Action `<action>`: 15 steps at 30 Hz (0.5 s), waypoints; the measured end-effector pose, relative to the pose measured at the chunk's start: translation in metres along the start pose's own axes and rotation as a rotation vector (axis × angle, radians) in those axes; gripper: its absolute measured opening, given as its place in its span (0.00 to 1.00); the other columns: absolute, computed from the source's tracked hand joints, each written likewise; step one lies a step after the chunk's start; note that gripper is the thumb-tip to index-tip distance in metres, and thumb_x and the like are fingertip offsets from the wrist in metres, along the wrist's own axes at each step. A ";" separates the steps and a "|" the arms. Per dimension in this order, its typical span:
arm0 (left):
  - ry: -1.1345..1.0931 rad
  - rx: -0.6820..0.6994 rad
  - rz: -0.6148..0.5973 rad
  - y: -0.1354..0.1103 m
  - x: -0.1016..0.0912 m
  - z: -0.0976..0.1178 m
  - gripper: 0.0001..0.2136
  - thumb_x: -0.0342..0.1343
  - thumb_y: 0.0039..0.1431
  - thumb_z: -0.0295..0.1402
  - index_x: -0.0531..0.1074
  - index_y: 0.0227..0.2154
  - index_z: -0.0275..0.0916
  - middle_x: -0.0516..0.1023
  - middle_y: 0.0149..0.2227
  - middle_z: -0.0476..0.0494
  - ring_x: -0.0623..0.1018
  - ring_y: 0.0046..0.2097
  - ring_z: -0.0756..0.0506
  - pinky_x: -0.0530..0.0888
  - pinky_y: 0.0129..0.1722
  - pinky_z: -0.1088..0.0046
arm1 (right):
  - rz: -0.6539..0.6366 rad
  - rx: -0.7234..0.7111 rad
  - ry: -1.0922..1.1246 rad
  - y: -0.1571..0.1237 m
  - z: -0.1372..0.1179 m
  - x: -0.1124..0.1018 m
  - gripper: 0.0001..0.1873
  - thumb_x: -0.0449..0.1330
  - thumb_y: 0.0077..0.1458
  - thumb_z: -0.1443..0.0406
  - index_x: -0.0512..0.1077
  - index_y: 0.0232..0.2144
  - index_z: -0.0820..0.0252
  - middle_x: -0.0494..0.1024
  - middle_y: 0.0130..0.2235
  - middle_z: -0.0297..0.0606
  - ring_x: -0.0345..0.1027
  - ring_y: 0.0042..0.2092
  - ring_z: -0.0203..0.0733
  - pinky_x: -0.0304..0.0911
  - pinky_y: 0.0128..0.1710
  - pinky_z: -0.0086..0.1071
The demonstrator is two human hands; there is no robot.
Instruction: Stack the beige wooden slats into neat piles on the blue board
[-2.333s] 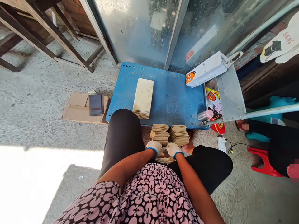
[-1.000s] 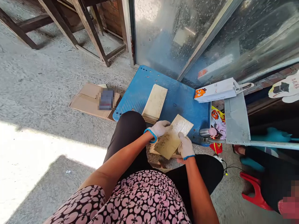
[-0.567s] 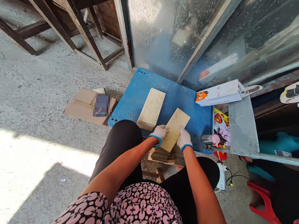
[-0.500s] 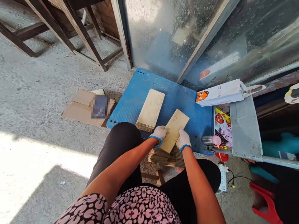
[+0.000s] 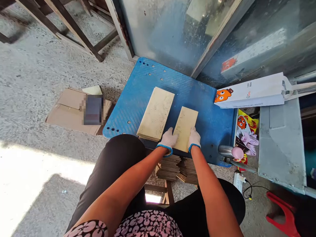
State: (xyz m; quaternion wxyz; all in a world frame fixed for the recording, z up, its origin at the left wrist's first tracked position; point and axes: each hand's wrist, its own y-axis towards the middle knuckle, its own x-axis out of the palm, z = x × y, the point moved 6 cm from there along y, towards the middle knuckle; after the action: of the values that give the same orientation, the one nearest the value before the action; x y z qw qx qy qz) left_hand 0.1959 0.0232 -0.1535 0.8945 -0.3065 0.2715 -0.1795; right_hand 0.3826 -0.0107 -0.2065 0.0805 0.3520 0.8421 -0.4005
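Between my gloved hands is a thin, pale rectangular wooden board (image 5: 186, 125), lying low over the near part of the blue tabletop (image 5: 202, 115). My left hand (image 5: 169, 138) grips its left edge, and my right hand (image 5: 194, 137) grips its right edge. Both wear white gloves with blue cuffs. Left of them, a short stack of similar boards (image 5: 156, 113) rests on the blue surface, slightly tilted in view. Below the table's front edge, between my knees, stand stacks of more boards (image 5: 169, 168), partly covered by my right arm.
A white paper bag (image 5: 251, 93) lies at the right rear, near a metal flask (image 5: 225, 150). Beside the table is a grey metal surface (image 5: 281, 144). Flattened cardboard (image 5: 66, 112) lies on the floor at left; a power strip (image 5: 238, 182) and red stool (image 5: 281, 214) are at lower right.
The board in my hands has moved forward from above the lower stacks onto the blue tabletop and turned straighter. The camera view has shifted closer.
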 end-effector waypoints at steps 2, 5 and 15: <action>0.107 -0.072 0.014 -0.006 -0.004 -0.004 0.31 0.53 0.62 0.36 0.59 0.66 0.30 0.68 0.63 0.27 0.71 0.63 0.36 0.69 0.59 0.66 | 0.011 -0.011 -0.044 0.009 -0.003 0.005 0.25 0.54 0.60 0.48 0.77 0.42 0.61 0.82 0.33 0.38 0.76 0.34 0.42 0.71 0.34 0.32; 0.193 -0.117 -0.061 -0.017 0.002 -0.006 0.31 0.53 0.61 0.35 0.59 0.66 0.33 0.69 0.62 0.28 0.72 0.61 0.35 0.70 0.58 0.64 | 0.015 -0.034 -0.107 0.017 -0.004 0.011 0.27 0.53 0.61 0.47 0.78 0.42 0.63 0.82 0.31 0.39 0.76 0.33 0.42 0.70 0.33 0.31; 0.263 -0.089 -0.053 -0.018 0.012 -0.012 0.26 0.52 0.60 0.33 0.64 0.61 0.37 0.70 0.61 0.34 0.73 0.60 0.38 0.71 0.56 0.68 | -0.086 -0.211 -0.410 0.030 -0.017 0.038 0.26 0.53 0.61 0.48 0.79 0.40 0.63 0.81 0.31 0.42 0.76 0.36 0.45 0.68 0.35 0.31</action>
State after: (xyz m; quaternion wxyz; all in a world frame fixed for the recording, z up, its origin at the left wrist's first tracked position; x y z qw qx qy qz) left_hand 0.1955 -0.0017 -0.1539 0.8316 -0.3269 0.3859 -0.2294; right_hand 0.3764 0.0343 -0.2297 0.2693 0.2166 0.8596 -0.3763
